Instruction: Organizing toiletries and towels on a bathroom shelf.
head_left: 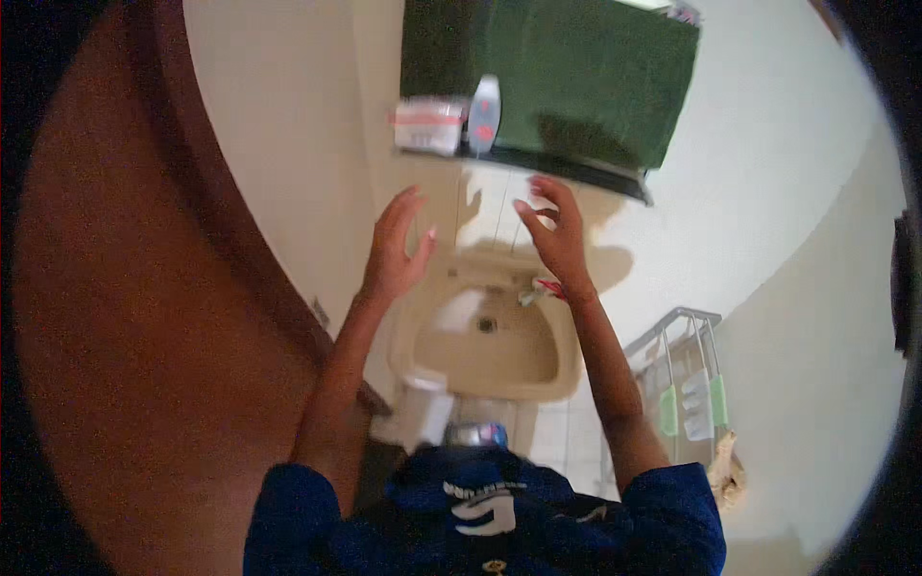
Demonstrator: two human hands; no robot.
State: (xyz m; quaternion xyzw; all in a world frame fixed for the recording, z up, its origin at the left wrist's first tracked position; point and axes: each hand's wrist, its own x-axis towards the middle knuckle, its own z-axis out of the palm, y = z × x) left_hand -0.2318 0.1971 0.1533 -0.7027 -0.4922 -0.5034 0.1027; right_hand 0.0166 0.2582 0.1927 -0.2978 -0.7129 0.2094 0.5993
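Observation:
Both of my hands are raised above a beige washbasin (480, 379), apart from each other and holding nothing. My left hand (396, 248) has its thumb spread away from the fingers, over the basin's left back corner. Over the right back corner, my right hand (557, 226) is half curled, with a gap between thumb and fingers. Beyond them a narrow dark shelf (567, 175) carries a white and pink box (428, 127) and a grey-white bottle (485, 115) with red marks. A small red and white item (549, 288) lies at the basin's back right, partly behind my right wrist.
A dark green panel (595, 77) rises behind the shelf. To the right, a metal rack (682, 317) holds green and white pieces, with a tan sponge-like bundle (728, 475) beside it. A brown door (115, 288) stands at the left. The basin's drain (487, 325) shows.

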